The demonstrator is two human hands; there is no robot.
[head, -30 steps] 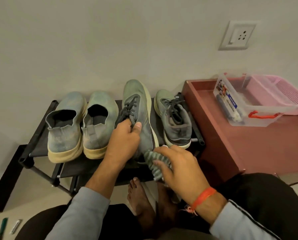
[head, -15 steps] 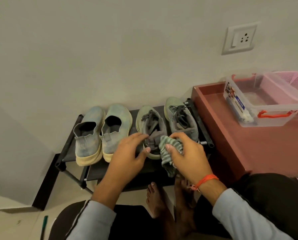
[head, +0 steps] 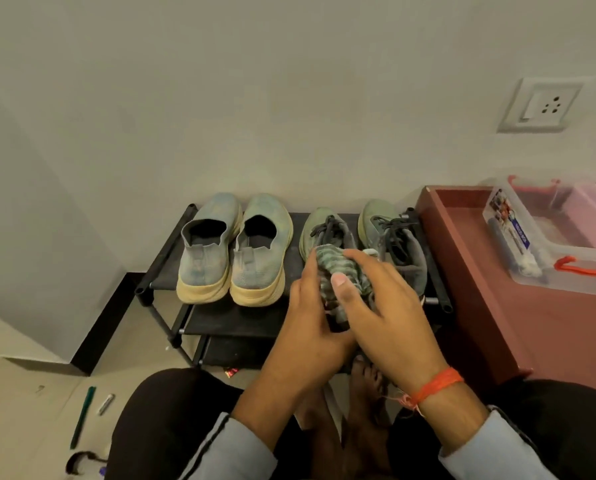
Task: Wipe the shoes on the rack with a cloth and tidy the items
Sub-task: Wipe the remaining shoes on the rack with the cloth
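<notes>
Both hands, left hand (head: 305, 327) and right hand (head: 390, 317), together clutch the striped cloth (head: 341, 275) above a laced shoe (head: 324, 226).

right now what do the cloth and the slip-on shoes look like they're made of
Cloth: soft ribbed or striped fabric, probably knit or terry, bunched between left hand and right hand. Slip-on shoes: matte knitted mesh uppers, faded blue-grey, on thick cream soles that look like foam or rubber.

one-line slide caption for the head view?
Both hands bunch a striped cloth over the laced shoes on the black rack.
</notes>
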